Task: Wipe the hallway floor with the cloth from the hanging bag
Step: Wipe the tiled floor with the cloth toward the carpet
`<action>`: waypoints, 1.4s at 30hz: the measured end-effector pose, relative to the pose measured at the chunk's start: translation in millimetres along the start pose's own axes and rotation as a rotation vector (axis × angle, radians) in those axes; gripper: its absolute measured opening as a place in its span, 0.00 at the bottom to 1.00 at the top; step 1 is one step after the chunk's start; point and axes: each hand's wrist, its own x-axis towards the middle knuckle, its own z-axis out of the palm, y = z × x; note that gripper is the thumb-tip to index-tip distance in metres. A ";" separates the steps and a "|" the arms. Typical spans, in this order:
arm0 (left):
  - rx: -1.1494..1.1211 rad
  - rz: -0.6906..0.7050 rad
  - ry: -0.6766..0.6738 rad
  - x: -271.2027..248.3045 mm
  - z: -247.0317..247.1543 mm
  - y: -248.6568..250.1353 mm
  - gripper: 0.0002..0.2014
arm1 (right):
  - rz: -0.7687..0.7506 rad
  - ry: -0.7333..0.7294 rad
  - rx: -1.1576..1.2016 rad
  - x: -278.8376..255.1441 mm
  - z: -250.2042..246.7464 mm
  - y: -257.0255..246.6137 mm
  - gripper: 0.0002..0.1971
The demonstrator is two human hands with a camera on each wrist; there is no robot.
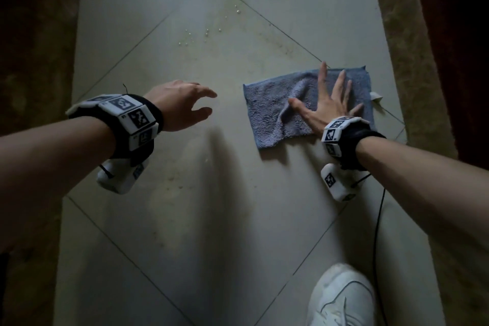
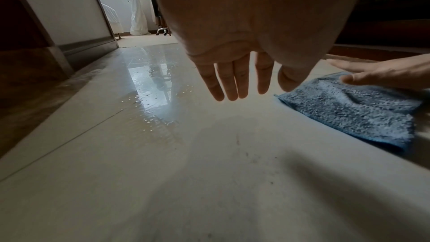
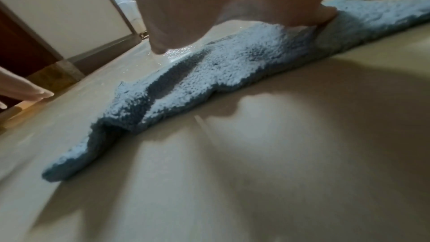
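Note:
A blue terry cloth (image 1: 277, 111) lies spread on the pale tiled hallway floor (image 1: 185, 219), near its right edge. My right hand (image 1: 328, 103) presses flat on the cloth with fingers straight and splayed. The cloth (image 3: 209, 73) bunches into a ridge by the thumb in the right wrist view. My left hand (image 1: 185, 106) hovers above bare tile left of the cloth, fingers loosely extended and holding nothing. In the left wrist view the left hand (image 2: 235, 80) hangs over the floor with the cloth (image 2: 349, 111) to its right. Water droplets (image 1: 201, 32) and a wet patch (image 2: 151, 87) lie farther along the floor.
A dark wall base and door frame (image 2: 69, 43) line the left side; a brown stone border (image 1: 407, 61) runs along the right. My white shoe (image 1: 341, 296) stands at the bottom right beside a black cable (image 1: 378, 219). A doorway (image 2: 130, 6) opens at the far end.

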 end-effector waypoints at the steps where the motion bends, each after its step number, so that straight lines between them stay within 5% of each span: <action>1: -0.001 -0.007 0.002 -1.9 -0.1 -1.8 0.21 | 0.003 0.020 0.005 -0.6 2.0 -0.5 0.53; 12: -0.013 -0.015 0.019 -19.4 -4.3 2.4 0.21 | -0.048 -0.196 -0.290 -12.9 -1.3 -2.7 0.58; 27: 0.055 -0.007 0.071 -51.1 -9.4 -13.8 0.20 | -0.146 -0.255 -0.438 -128.0 88.7 -40.0 0.50; 36: 0.053 -0.073 0.045 -82.8 -18.6 -41.8 0.16 | -0.308 -0.318 -0.571 -180.1 129.5 -51.8 0.48; 42: 0.075 -0.083 0.007 -92.1 -14.6 -52.0 0.16 | -0.550 -0.389 -0.686 -204.7 145.4 -54.8 0.47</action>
